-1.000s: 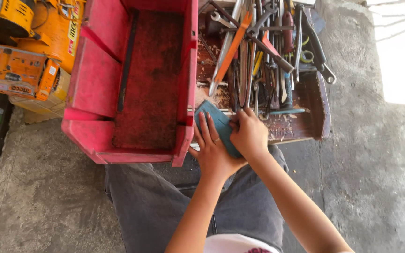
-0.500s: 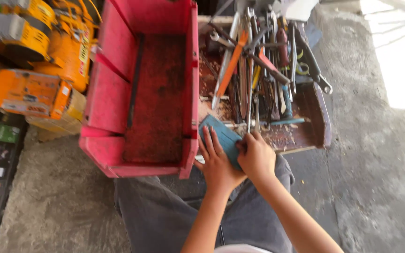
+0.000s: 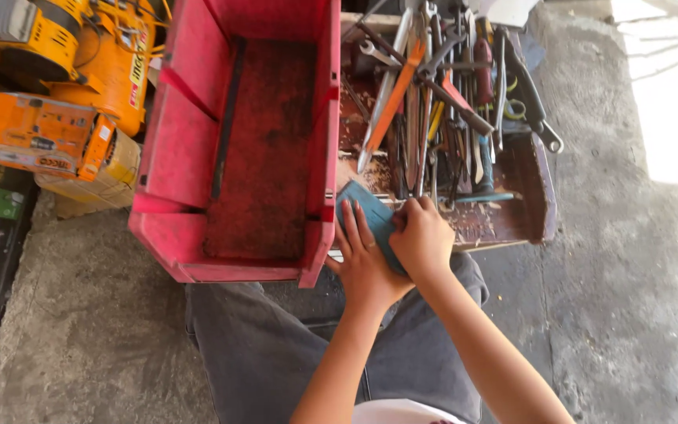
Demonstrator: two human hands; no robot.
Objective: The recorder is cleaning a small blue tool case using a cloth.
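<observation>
The left hand point(image 3: 362, 263) lies flat, fingers spread, pressing a teal pad point(image 3: 370, 218) — likely an abrasive or cleaning sheet — against the near left corner of the rusty tool tray point(image 3: 539, 204). The open palm spreads pressure across the pad and keeps it from sliding. The right hand point(image 3: 421, 239) is curled over the pad's right edge, fingers closed on it, which pins that side at the tray's near rim.

The tray carries a dense pile of hand tools point(image 3: 441, 102) — wrenches, pliers, screwdrivers — lying lengthwise toward its far edge, so the near strip stays bare for the hands.

The red plastic bin point(image 3: 190, 141) stands touching the tray's left side, its dusty floor holding nothing, within reach of the left hand. Orange power equipment point(image 3: 56, 86) sits on the floor beyond the bin's left wall, apart from the work.
</observation>
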